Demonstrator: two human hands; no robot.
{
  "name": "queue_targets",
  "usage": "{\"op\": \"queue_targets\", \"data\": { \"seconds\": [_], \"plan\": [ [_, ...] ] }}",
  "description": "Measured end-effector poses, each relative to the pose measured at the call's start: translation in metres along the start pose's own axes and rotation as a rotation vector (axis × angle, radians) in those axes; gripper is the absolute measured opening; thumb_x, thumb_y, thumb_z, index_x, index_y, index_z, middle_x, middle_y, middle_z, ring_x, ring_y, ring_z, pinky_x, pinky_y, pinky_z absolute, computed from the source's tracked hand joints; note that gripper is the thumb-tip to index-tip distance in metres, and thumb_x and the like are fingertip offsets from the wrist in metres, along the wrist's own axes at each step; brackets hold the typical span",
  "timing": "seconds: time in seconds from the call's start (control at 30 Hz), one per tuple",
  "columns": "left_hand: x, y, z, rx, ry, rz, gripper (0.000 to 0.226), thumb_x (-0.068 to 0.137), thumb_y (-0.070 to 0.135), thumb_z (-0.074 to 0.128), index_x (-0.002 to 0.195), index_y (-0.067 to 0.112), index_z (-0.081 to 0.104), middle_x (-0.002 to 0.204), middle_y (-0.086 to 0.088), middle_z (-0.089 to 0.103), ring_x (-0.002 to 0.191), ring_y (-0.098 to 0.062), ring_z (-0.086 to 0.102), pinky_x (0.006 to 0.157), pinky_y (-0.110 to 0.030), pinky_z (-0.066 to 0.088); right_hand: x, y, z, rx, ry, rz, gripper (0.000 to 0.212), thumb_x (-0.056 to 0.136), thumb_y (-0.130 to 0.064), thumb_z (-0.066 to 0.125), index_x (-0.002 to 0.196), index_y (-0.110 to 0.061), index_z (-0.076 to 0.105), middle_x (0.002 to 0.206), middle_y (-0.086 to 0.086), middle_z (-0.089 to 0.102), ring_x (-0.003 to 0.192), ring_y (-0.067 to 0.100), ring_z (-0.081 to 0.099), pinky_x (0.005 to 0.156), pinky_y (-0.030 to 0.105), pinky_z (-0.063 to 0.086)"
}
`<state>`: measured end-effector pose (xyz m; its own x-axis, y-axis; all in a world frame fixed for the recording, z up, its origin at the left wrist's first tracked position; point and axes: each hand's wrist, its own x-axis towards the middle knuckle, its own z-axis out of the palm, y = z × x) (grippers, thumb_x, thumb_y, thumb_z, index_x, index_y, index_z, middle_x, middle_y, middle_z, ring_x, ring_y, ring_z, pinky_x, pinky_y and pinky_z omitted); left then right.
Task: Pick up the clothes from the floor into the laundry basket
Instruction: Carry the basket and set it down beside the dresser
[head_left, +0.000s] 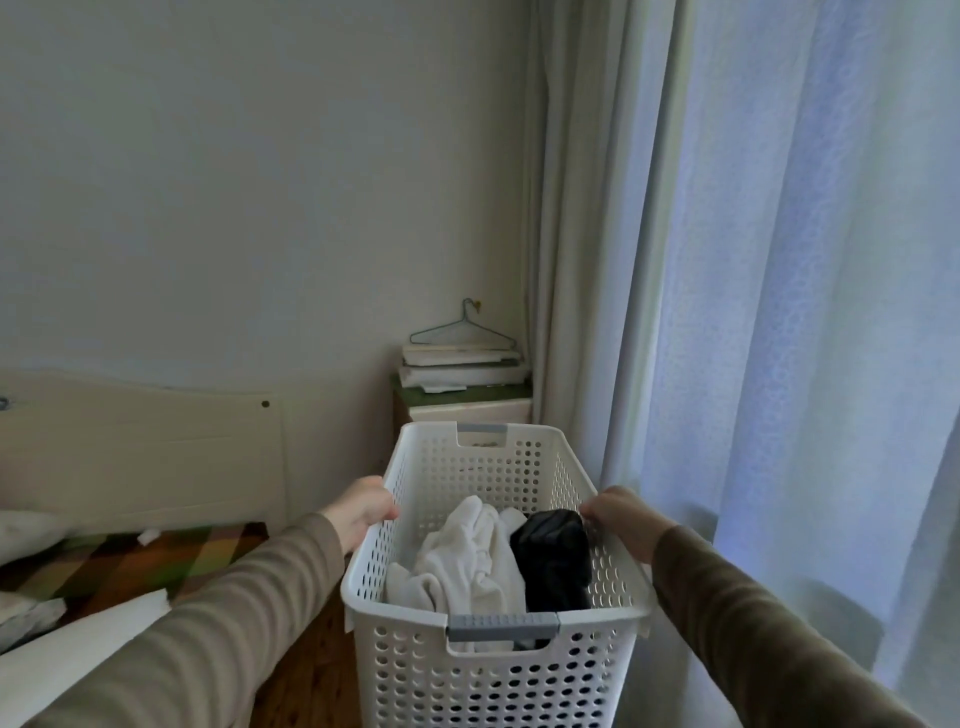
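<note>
You have the basket (498, 665) in front of you, raised or tipped toward you beside the curtain (779, 312); whether its base touches the floor is hidden. Your left hand (363, 512) is clenched over the left rim, fingers hooked inside the wall, and your right hand (621, 519) is curled round the right rim opposite. Both grips sit about midway along the long sides.

Inside lie a white garment (467, 566), bunched and creased, and a dark one (553, 558) pressed against the right wall just beside your right fingers. Neither reaches the rim.

Expect a light load: thin perforated plastic and two soft pieces of cloth. The walls will likely flex a little under a squeeze, so hold firm without crushing. The rim is smooth and could slip in your fingers if the basket swings; the grey handles, the near one (501, 626) and the far one (482, 430), look like the surer places to grip, though a hold on the two long sides keeps it level well enough.

The clothes will slump and shift if you tilt, but the deep sides should keep them in. No loose clothes show on the bit of wooden floor (311, 675) in view; most of it is hidden by your sleeves and the basket
</note>
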<state>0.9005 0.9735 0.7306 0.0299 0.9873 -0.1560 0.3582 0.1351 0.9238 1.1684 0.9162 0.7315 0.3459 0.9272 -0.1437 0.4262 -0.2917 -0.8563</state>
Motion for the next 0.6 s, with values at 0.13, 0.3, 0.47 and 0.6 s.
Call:
{"op": "queue_targets", "data": {
  "seconds": [0.13, 0.3, 0.47, 0.6],
  "plan": [
    [0.051, 0.015, 0.006, -0.01, 0.007, 0.012, 0.04, 0.086, -0.016, 0.043, 0.124, -0.007, 0.048, 0.133, -0.028, 0.049, 0.124, -0.039, 0.046, 0.102, -0.046, 0.039, 0.052, -0.014, -0.001, 0.025, -0.004, 0.005, 0.005, 0.087, 0.0, 0.05, 0.083, -0.002, 0.05, 0.067, 0.004, 0.044, 0.057, 0.012, 0.04, 0.053, 0.021, 0.036],
    [0.114, 0.029, 0.008, -0.043, 0.001, 0.04, 0.04, 0.087, -0.014, 0.043, 0.126, -0.007, 0.047, 0.133, -0.028, 0.049, 0.123, -0.04, 0.047, 0.098, -0.045, 0.04, 0.112, -0.038, 0.002, 0.005, 0.008, -0.021, 0.012, 0.088, -0.002, 0.049, 0.078, -0.005, 0.05, 0.068, 0.002, 0.044, 0.057, 0.01, 0.039, 0.054, 0.019, 0.035],
    [0.175, 0.031, 0.004, -0.056, -0.008, 0.023, 0.041, 0.086, -0.014, 0.043, 0.126, -0.005, 0.046, 0.133, -0.028, 0.048, 0.123, -0.042, 0.046, 0.097, -0.047, 0.04, 0.165, -0.058, 0.02, -0.033, 0.037, 0.027, 0.027, 0.089, 0.002, 0.047, 0.064, -0.007, 0.045, 0.066, 0.005, 0.043, 0.058, 0.014, 0.041, 0.056, 0.023, 0.037],
    [0.231, 0.032, -0.003, -0.038, -0.035, 0.008, 0.042, 0.086, -0.015, 0.044, 0.127, -0.005, 0.046, 0.134, -0.028, 0.048, 0.123, -0.042, 0.046, 0.099, -0.048, 0.04, 0.208, -0.069, 0.042, -0.053, 0.095, 0.079, 0.007, 0.086, 0.007, 0.045, 0.082, 0.006, 0.051, 0.068, 0.011, 0.044, 0.067, 0.022, 0.045, 0.059, 0.031, 0.04]
  ]
}}
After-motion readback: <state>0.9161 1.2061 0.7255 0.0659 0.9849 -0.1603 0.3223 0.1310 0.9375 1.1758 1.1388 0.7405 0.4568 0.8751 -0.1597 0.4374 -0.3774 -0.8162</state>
